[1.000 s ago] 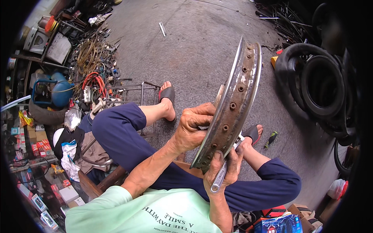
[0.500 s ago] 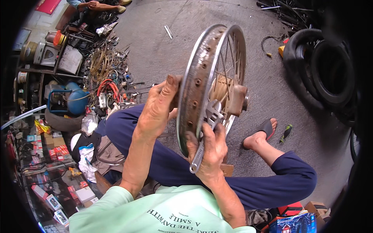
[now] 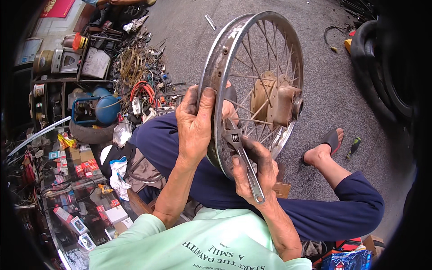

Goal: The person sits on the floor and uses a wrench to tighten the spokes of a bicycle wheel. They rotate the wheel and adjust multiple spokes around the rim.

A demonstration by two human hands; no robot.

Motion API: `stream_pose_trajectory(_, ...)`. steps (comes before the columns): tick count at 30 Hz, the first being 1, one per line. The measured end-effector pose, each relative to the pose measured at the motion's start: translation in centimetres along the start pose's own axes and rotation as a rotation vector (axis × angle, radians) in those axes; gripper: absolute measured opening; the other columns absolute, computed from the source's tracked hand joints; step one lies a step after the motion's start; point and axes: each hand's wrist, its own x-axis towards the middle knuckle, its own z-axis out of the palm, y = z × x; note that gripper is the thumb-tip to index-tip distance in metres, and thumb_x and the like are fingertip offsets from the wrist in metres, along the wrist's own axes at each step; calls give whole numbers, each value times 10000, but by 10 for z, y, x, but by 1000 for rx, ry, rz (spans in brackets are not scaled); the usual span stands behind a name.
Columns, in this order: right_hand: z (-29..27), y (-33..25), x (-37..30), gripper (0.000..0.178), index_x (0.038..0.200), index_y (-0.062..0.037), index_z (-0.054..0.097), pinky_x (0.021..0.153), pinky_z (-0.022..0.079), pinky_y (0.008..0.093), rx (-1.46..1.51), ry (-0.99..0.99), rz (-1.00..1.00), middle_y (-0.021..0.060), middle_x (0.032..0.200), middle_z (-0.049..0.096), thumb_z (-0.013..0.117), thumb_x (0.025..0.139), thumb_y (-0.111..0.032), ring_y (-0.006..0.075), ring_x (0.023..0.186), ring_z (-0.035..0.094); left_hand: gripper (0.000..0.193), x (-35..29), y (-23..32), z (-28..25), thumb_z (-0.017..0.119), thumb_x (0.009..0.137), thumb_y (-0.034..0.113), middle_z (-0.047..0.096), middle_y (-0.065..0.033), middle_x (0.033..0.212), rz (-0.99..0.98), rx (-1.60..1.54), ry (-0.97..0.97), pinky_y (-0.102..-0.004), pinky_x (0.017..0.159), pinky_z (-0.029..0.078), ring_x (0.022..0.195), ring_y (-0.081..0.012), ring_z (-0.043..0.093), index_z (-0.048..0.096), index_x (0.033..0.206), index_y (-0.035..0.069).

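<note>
A rusty spoked wheel rim (image 3: 219, 63) stands tilted before me, its brown hub (image 3: 284, 103) on the right side. My left hand (image 3: 193, 126) grips the left side of the rim, thumb on its outer face; the fingers behind are partly hidden. In my right hand (image 3: 261, 173) is a silver adjustable wrench (image 3: 246, 162), held between thumb and fingers along its handle. The wrench jaws reach inside the rim near the spoke ends at the lower left. Whether they touch a spoke nipple I cannot make out.
Black tyres (image 3: 380, 74) lie at the right. A green-and-black screwdriver-like tool (image 3: 354, 147) is on the floor by my sandalled foot (image 3: 317, 155). To the left are a blue compressor tank (image 3: 105, 108), tangled cables (image 3: 130, 63) and a glass case (image 3: 67, 189) of small boxes.
The wheel has turned so its spokes and hub show more openly. My left hand has closed on the rim. The wrench in my right hand has swung, its handle end now pointing lower right.
</note>
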Motion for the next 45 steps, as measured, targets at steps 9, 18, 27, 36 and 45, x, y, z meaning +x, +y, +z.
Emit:
stream_pose_trajectory(9,3,5,4,486,1215,67,530,620,562,365,20,-90,-143,190,951,674,677,753,101,290,704,674,235,1,-3,-11,544,1021,235,548,-39,660,24,79,-55,-285,554,488,579,-108,524,539,962,8)
stream_pose_trajectory(18,9,3,-5,416,1218,94,510,655,567,378,44,-8,-162,214,923,660,622,818,91,312,760,678,233,-1,-6,-10,569,1010,235,622,-36,677,92,167,-73,-232,526,468,576,-67,559,592,989,4)
stream_pose_trajectory(27,-8,-2,7,413,1180,99,527,611,553,380,43,-76,-143,215,930,658,645,784,90,315,710,668,222,-6,-11,-13,585,1002,235,640,-17,700,82,180,-53,-211,518,445,569,-45,548,615,996,16)
stream_pose_trajectory(36,-3,5,6,564,1259,71,480,601,552,382,-53,-112,-286,204,920,648,669,729,102,319,713,655,191,-11,-11,-16,614,988,179,614,36,829,96,197,-51,-194,646,418,744,-19,502,639,1038,-4)
stream_pose_trajectory(45,-36,-8,68,225,947,28,648,570,517,243,304,-200,244,80,771,674,732,859,-162,125,653,647,225,-9,-22,-18,595,994,192,689,-35,879,168,189,-148,-207,658,475,742,-50,581,655,1070,-11)
